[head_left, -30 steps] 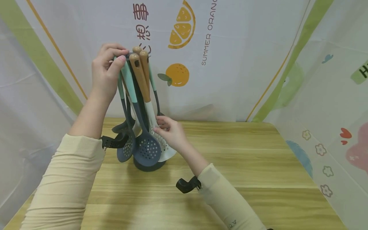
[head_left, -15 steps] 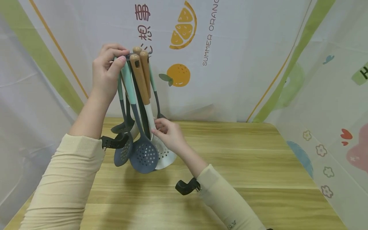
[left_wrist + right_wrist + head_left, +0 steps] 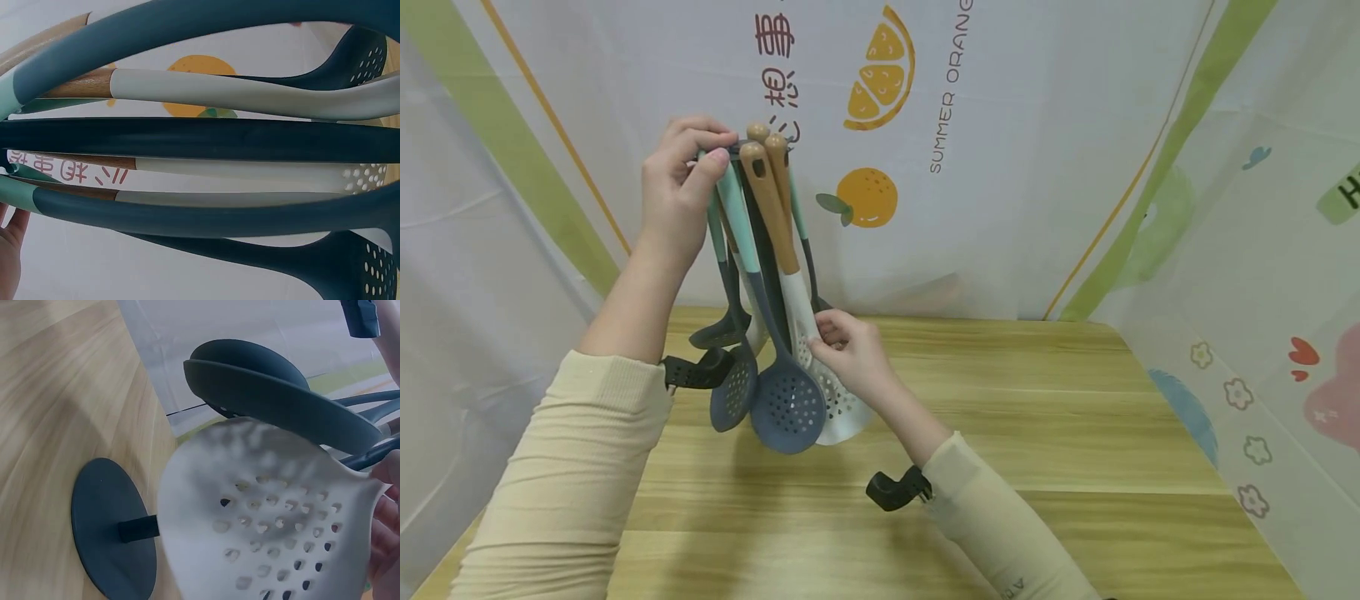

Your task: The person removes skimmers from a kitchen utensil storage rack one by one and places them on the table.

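Rightward in the frame go the white skimmer (image 3: pixel 844 410) and, with it, my right hand (image 3: pixel 856 354) compared with half a second ago; the blue skimmer (image 3: pixel 778 398) beside it has shifted the same way too. I have the white skimmer pinched between thumb and fingers of that hand, low on its neck. Its perforated head is just left of centre in the lower half of the frame, partly behind the blue one, and its wooden handle (image 3: pixel 771 208) slants to the upper left.

My left hand (image 3: pixel 673 187) grips the top of the stand in the upper left, thumb against a mint handle (image 3: pixel 737 212). Around the stand hang other utensils: a slotted spoon (image 3: pixel 734 392) at the left, a dark ladle (image 3: pixel 718 332) behind it. From my left wrist, the dark post (image 3: pixel 200 139) runs across the middle of the frame between the handles. From my right wrist, the round base (image 3: pixel 103 506) shows at lower left on the desk (image 3: pixel 1037 417).

Black wrist cameras (image 3: pixel 700 369) sit at both my cream sleeves (image 3: pixel 553 475). Beyond the desk, a white cloth (image 3: pixel 1022 208) bears an orange (image 3: pixel 868 198) and an orange slice (image 3: pixel 882 79).
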The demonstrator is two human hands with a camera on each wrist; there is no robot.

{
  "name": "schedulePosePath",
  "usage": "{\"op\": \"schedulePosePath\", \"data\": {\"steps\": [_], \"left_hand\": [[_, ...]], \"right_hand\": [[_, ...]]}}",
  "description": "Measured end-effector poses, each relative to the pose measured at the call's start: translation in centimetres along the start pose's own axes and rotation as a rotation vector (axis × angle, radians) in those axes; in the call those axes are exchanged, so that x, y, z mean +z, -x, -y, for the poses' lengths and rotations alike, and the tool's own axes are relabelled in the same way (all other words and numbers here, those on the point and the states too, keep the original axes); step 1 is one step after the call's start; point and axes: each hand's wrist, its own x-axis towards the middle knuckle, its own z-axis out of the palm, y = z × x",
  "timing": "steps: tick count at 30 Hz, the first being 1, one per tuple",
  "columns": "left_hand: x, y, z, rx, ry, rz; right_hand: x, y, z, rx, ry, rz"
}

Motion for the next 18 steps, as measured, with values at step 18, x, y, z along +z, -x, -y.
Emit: {"op": "schedulePosePath", "data": {"steps": [18], "left_hand": [[-0.1, -0.2, 0.5, -0.046, -0.018, 0.025]], "right_hand": [[-1.5, 0.4, -0.2, -0.170, -0.022, -0.072]]}}
